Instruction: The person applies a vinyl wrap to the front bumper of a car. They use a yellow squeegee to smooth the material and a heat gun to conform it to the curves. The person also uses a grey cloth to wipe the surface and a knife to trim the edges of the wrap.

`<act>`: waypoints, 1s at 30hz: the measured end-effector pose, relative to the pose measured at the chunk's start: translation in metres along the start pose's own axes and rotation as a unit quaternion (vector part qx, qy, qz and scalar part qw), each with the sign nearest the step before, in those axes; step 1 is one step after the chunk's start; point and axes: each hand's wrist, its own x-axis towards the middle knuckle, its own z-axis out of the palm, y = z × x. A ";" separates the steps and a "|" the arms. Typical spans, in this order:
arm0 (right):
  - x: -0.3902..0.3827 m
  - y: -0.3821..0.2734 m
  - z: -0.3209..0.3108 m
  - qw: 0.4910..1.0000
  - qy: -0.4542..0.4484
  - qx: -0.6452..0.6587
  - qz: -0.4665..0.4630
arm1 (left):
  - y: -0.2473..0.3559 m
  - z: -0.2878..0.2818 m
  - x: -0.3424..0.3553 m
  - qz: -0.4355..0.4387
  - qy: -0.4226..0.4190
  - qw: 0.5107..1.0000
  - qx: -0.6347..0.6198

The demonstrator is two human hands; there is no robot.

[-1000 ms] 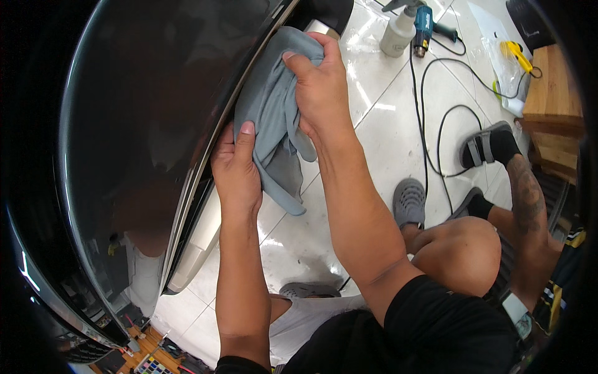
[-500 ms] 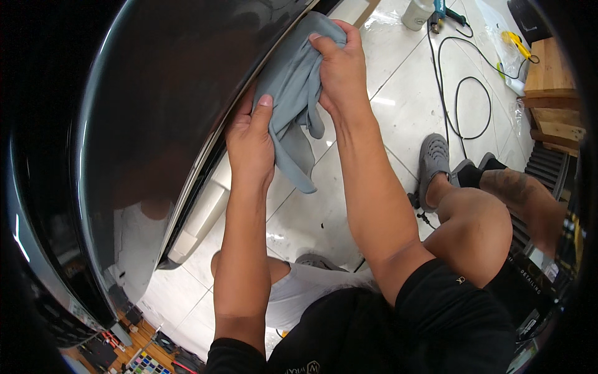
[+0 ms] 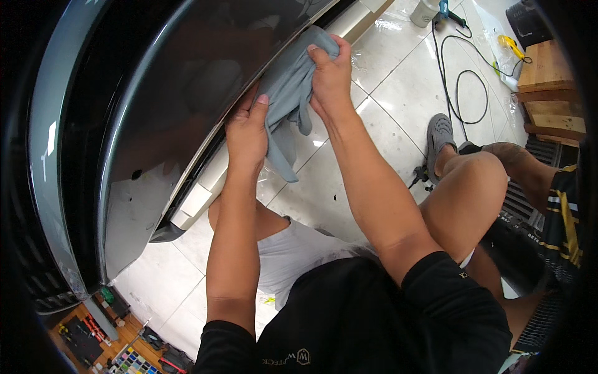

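Observation:
A grey-blue cloth (image 3: 289,84) is bunched along the lower edge of a glossy dark car panel (image 3: 205,81). My left hand (image 3: 247,134) grips its near side, thumb lying on top; the fingers are partly hidden behind the cloth and the panel edge. Farther up the edge, my right hand (image 3: 333,78) pinches the cloth's far end, thumb over it and fingers wrapped behind. Loose folds hang down between my wrists, above the floor. A pale sill strip (image 3: 202,196) runs below the panel.
To the right, a black cable (image 3: 458,115) loops over the white tiled floor, near a blue power tool (image 3: 443,14) and a pale container (image 3: 424,11). A wooden crate (image 3: 548,68) stands at far right. Another person's striped shorts (image 3: 562,230) show beside my bent leg.
The view has shifted, bringing more of the car's left side and the other person's shorts into sight. Both hands keep hold of the cloth at the panel edge.

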 end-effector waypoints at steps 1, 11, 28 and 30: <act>-0.007 0.002 0.003 1.000 0.010 0.003 0.009 | -0.001 -0.008 -0.004 -0.001 0.002 1.000 0.013; -0.108 0.032 0.036 0.999 0.004 -0.034 0.037 | -0.025 -0.102 -0.050 0.055 0.018 0.998 -0.007; -0.261 0.093 0.088 0.981 -0.050 -0.168 0.081 | -0.032 -0.240 -0.135 0.075 0.181 0.973 0.119; -0.275 0.101 0.090 0.980 -0.072 -0.168 0.082 | -0.032 -0.250 -0.142 0.064 0.212 0.966 0.136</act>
